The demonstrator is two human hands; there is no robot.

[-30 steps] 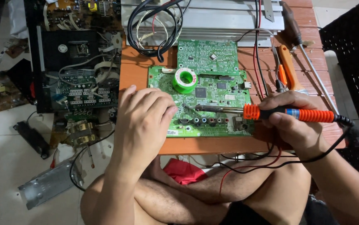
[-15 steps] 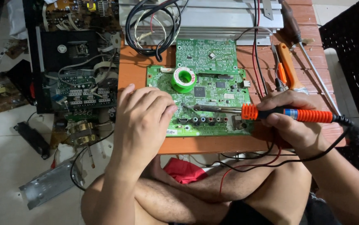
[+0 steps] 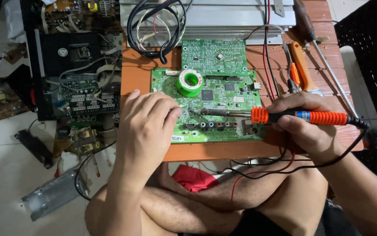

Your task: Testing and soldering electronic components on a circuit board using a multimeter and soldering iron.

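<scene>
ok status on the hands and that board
Left hand flat on green circuit board. Right hand grips soldering iron, tip on board. Solder spool clear.

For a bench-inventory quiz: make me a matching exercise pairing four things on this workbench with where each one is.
Things:
1. soldering iron
2. solder spool
3. green circuit board
4. coiled black cable

Places:
A. flat on the orange table, under the left hand
B. at the table's far edge, by the metal chassis
C. gripped in the right hand
D. resting on top of the board

Pairs: 1-C, 2-D, 3-A, 4-B
</scene>
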